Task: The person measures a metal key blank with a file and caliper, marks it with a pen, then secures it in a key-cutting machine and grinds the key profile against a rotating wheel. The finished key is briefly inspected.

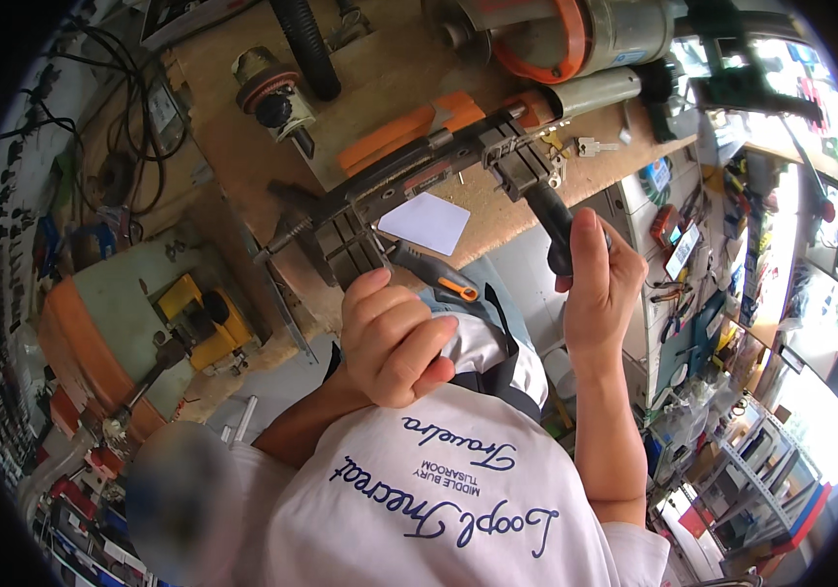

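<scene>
A dark metal clamping carriage point(419, 176), like that of a key cutting machine, spans the bench in front of me. Its left clamp block point(352, 247) is just above my left hand point(395, 342), whose fingers are curled in at the block's near edge; whatever they hold is hidden. From the right clamp block point(520, 166) a black handle point(551, 220) slants down toward me. My right hand point(603, 284) is closed around the handle's lower end, thumb up along it. A white card point(426, 223) lies beneath the carriage, between the clamps.
Several keys point(593, 147) lie right of the carriage, near an orange guard strip point(409, 132). A tool with a black and orange handle point(453, 285) sits at the bench's near edge. Left stands a green and orange machine point(106, 323) with a yellow part point(209, 323); tools crowd the right.
</scene>
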Demonstrator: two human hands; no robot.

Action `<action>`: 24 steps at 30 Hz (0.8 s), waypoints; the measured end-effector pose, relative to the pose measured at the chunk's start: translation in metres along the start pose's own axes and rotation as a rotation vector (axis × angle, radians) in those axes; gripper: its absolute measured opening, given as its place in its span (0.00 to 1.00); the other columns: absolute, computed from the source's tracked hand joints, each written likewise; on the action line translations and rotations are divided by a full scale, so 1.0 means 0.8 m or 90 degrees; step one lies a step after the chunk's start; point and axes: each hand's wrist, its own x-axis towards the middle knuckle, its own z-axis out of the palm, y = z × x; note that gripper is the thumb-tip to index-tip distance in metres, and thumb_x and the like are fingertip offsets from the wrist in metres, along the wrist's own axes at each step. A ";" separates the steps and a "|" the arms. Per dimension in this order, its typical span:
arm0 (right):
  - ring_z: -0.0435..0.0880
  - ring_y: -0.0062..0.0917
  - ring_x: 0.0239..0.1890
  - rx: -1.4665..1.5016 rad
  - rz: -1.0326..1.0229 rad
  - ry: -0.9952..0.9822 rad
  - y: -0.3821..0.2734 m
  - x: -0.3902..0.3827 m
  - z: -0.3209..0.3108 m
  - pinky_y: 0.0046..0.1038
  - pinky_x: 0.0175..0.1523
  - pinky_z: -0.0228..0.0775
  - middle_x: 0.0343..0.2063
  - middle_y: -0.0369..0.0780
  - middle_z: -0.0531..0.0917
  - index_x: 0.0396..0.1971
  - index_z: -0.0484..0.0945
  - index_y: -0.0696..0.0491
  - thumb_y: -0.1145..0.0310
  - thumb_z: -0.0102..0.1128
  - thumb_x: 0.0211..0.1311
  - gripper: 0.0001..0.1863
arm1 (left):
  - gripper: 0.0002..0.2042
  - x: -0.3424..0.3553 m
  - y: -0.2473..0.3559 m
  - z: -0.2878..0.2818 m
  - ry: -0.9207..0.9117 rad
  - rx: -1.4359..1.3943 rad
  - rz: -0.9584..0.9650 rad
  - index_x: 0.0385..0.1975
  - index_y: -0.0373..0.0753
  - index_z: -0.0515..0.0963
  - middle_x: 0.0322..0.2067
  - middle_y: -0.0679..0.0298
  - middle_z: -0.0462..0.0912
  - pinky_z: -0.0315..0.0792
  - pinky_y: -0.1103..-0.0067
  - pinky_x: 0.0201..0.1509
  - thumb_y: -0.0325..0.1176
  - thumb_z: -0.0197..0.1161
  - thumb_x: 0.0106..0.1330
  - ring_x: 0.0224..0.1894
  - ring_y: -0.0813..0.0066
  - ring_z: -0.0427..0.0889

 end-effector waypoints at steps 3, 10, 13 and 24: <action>0.66 0.12 0.12 -0.003 0.046 -0.050 -0.016 0.006 -0.010 0.14 0.17 0.56 0.10 0.32 0.67 0.16 0.72 0.59 0.53 0.48 0.57 0.23 | 0.13 0.013 -0.001 -0.003 0.016 -0.024 -0.024 0.35 0.36 0.71 0.25 0.62 0.72 0.64 0.65 0.47 0.39 0.46 0.62 0.26 0.69 0.70; 0.76 0.24 0.31 0.057 -0.225 0.074 -0.008 0.100 -0.106 0.25 0.36 0.67 0.28 0.43 0.78 0.29 0.74 0.60 0.51 0.32 0.63 0.28 | 0.13 0.063 -0.007 -0.031 -0.013 -0.036 -0.108 0.30 0.32 0.73 0.20 0.62 0.72 0.68 0.65 0.40 0.37 0.48 0.60 0.23 0.68 0.71; 0.73 0.27 0.44 -0.020 -0.335 0.185 0.017 0.172 -0.127 0.30 0.49 0.65 0.38 0.42 0.76 0.38 0.73 0.59 0.53 0.35 0.63 0.24 | 0.15 0.076 -0.009 -0.029 0.087 -0.065 -0.190 0.25 0.29 0.73 0.16 0.60 0.71 0.69 0.67 0.36 0.38 0.47 0.60 0.21 0.69 0.71; 0.64 0.23 0.52 0.282 -0.111 -0.263 0.104 0.292 -0.118 0.25 0.57 0.50 0.50 0.41 0.67 0.53 0.60 0.63 0.61 0.49 0.58 0.27 | 0.20 0.093 -0.003 -0.030 0.159 0.013 -0.348 0.23 0.32 0.69 0.13 0.64 0.65 0.64 0.70 0.31 0.44 0.39 0.65 0.18 0.72 0.66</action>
